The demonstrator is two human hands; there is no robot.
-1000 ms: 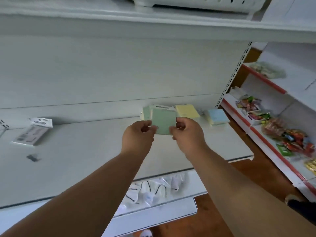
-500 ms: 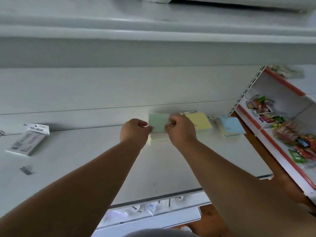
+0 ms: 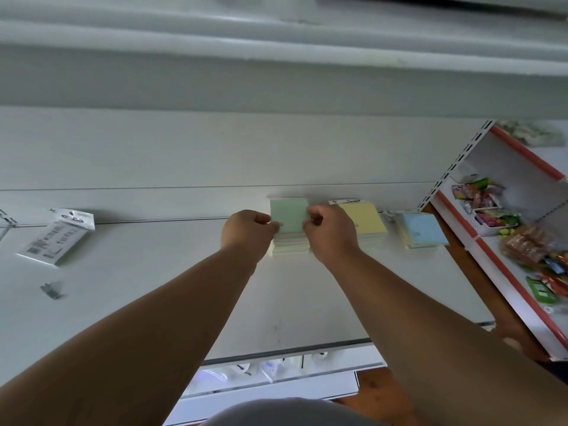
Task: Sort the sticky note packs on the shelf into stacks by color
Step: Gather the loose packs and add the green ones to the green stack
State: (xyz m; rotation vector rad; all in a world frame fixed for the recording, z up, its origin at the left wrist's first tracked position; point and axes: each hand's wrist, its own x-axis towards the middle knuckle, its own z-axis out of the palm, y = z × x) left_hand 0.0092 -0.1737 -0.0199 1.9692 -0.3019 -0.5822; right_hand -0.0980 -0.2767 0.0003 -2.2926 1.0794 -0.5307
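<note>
At the back of the white shelf [image 3: 153, 287] stand three stacks of sticky note packs. A green pack [image 3: 289, 215] lies on top of the green stack [image 3: 290, 247]. My left hand [image 3: 247, 230] pinches its left edge and my right hand [image 3: 330, 230] pinches its right edge. Just to the right, partly hidden behind my right hand, is the yellow stack [image 3: 367, 221]. Further right is the blue stack [image 3: 422, 230], apart from both hands.
A white packaged item [image 3: 57, 235] lies at the shelf's left, with a small dark clip [image 3: 52, 290] in front of it. To the right stands a red-edged shelf unit [image 3: 491, 256] with colourful snack packets [image 3: 528, 244]. Another shelf hangs overhead.
Both hands carried the green pack from in front of the stacks back and set it down on the green stack. The camera view shifted, so the shelf looks closer.
</note>
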